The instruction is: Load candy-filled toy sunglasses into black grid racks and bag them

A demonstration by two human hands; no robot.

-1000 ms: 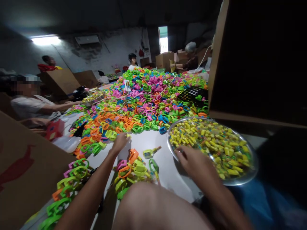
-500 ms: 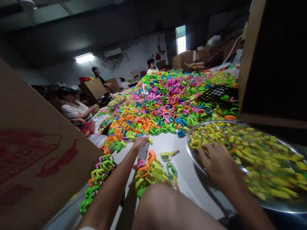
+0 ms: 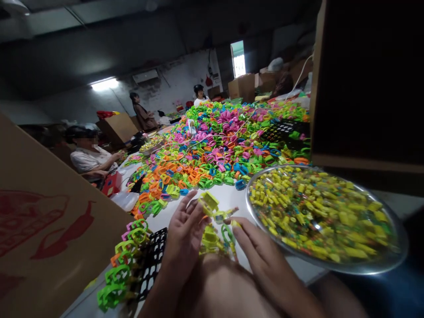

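Note:
My left hand (image 3: 185, 229) is raised over the near edge of the white table, its fingers closed on a yellow-green plastic toy watch (image 3: 209, 202). Just to its right my right hand (image 3: 260, 249) pinches a small yellow-wrapped packet (image 3: 236, 224). Below and between the hands lies a loose cluster of yellow toy watches (image 3: 210, 238), partly covered by my left hand. Beside it is a green watch band (image 3: 227, 234). A wide metal bowl (image 3: 249, 207) full of small yellow packets (image 3: 298, 198) stands to the right.
A large heap of colourful toy watches (image 3: 212, 150) covers the table's middle. At left are a black grid tray (image 3: 154, 260), a row of green watches (image 3: 117, 276) and a cardboard box (image 3: 66, 229). A dark open box (image 3: 364, 88) stands at right. Other people sit or stand beyond.
My right hand has come out of the bowl leftward with a yellow packet. My left hand has drawn back from the heap with a yellow watch. The view has shifted right.

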